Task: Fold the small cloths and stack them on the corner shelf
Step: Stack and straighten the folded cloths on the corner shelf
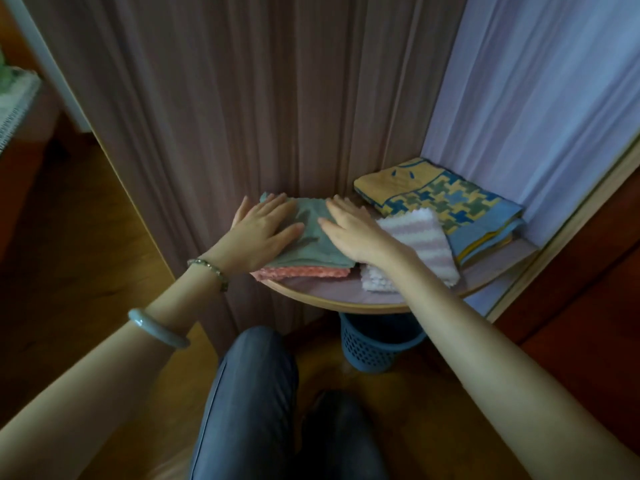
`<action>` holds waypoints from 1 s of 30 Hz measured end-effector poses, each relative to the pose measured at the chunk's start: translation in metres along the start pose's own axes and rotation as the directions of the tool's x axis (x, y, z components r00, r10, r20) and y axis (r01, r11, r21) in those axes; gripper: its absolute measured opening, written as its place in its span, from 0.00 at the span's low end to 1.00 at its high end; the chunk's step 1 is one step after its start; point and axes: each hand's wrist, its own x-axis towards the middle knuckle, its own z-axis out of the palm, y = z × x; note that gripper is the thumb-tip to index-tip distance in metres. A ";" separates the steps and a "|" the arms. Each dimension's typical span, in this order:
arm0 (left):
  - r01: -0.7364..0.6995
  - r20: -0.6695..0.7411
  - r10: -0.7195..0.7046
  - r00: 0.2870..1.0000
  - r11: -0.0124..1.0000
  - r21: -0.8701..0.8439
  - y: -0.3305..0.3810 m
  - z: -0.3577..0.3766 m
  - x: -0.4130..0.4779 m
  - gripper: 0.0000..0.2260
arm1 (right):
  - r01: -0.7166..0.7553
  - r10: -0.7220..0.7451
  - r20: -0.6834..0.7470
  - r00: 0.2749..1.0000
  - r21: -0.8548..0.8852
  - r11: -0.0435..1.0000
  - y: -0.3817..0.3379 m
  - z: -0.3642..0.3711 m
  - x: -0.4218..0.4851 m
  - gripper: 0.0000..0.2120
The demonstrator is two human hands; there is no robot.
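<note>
Now both hands, left (265,228) and right (356,233), flat, pressing green cloth (311,237).

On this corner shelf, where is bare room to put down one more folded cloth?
Bare: a narrow strip of the corner shelf along its front rim, before the pink cloth and striped cloth; a small patch right of the striped cloth. Crowded: the back, where left hand and right hand press the green cloth beside the patterned cloth.

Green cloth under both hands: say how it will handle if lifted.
Probably floppy: the green cloth wrinkles between the left hand and right hand. Likely light, being thin. It may slide off the pink cloth beneath.
</note>
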 end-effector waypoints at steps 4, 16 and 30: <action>-0.056 0.281 0.009 0.960 0.985 0.161 0.009 0.002 -0.016 0.44 | 0.021 -0.007 0.080 0.997 -0.178 0.984 0.004 0.004 -0.009 0.29; -0.321 -0.038 0.319 0.947 0.940 -0.116 0.012 -0.006 -0.007 0.36 | -0.045 0.097 -0.159 0.983 0.304 0.951 0.009 -0.025 -0.013 0.17; -0.079 -0.172 0.013 0.985 0.921 -0.382 0.012 -0.018 0.002 0.12 | 0.273 -0.233 -0.189 0.954 0.226 0.935 0.020 -0.031 -0.001 0.16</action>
